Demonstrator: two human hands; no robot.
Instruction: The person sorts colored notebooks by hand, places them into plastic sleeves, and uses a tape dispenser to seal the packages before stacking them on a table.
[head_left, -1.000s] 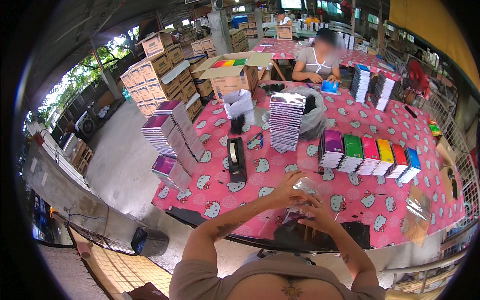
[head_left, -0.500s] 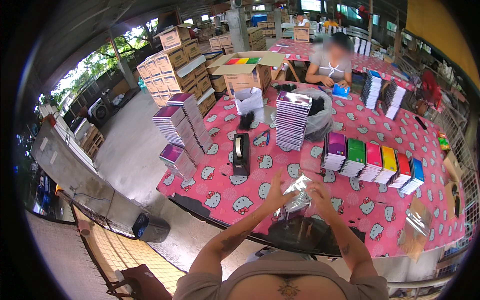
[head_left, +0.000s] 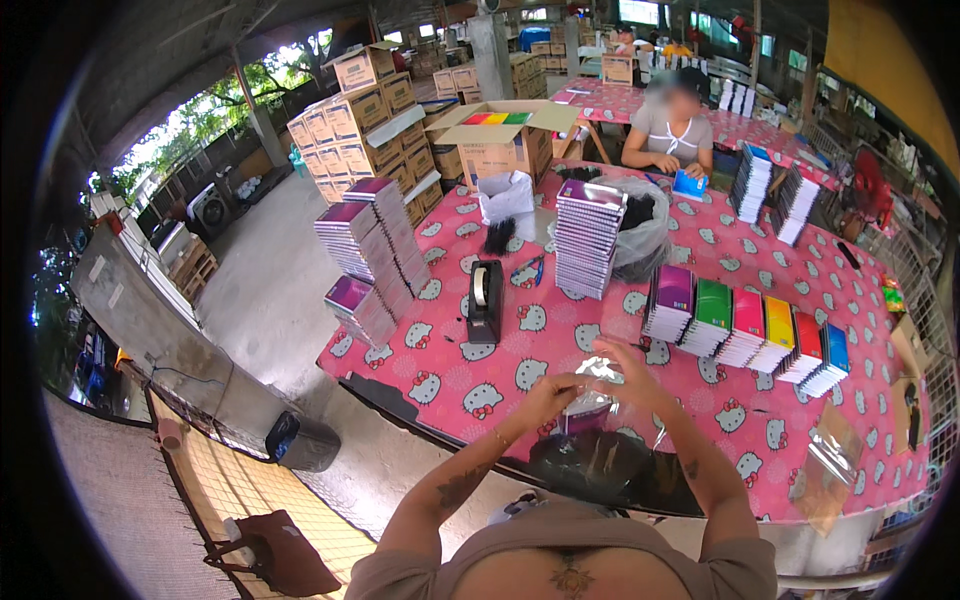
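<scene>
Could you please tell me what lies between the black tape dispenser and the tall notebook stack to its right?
In the head view, a small blue-handled tool lies on the pink tablecloth between the tape dispenser and the tall notebook stack.

The wrapper [head_left: 602, 410] looks glossy clear plastic, the open box [head_left: 492, 160] matt cardboard.

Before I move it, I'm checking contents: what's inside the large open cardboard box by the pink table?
Red, yellow and green items show near the top of the open cardboard box. Anything beneath is hidden by them and the box's walls.
</scene>
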